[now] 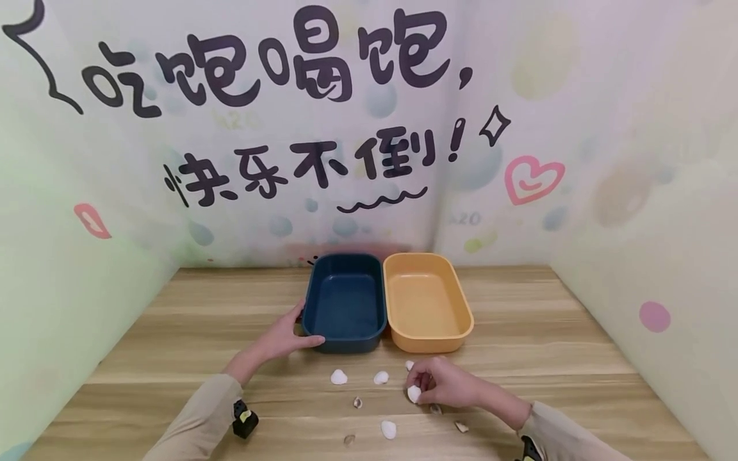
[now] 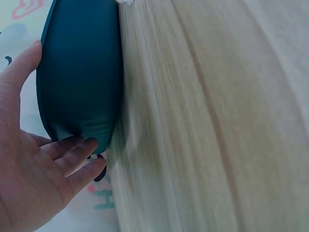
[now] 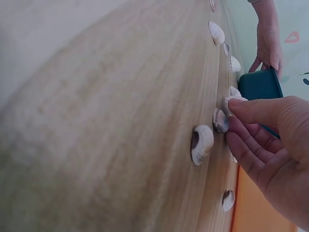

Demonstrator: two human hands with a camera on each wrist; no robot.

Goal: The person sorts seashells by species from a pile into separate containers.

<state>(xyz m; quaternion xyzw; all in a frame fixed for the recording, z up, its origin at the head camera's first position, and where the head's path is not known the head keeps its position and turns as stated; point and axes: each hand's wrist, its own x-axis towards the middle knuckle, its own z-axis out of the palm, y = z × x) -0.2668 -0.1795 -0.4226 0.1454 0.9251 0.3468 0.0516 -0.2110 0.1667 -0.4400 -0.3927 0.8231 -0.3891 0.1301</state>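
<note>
My left hand (image 1: 279, 339) rests at the near-left corner of a dark blue bin (image 1: 352, 346). Its thumb lies along the front and its fairly straight fingers touch the left side; the left wrist view shows several fingertips against the wall. Between thumb and fingers, my right hand (image 1: 448, 383) pinches a white seashell (image 1: 414, 394), low over the wooden table. Just under that hand is a small darker shell (image 1: 435, 409). A white shell (image 1: 409, 365) behind the fingers is partly hidden. In the right wrist view, a ribbed shell (image 3: 220, 121) sits close by the fingertips.
An orange bin (image 1: 429, 344) stands right beside the blue one. Scattered nearer me are white shells (image 1: 339, 377) and smaller brownish shells (image 1: 461, 426). A printed cloth backdrop (image 1: 369, 128) rises behind the table (image 1: 230, 301), with pale walls on both sides.
</note>
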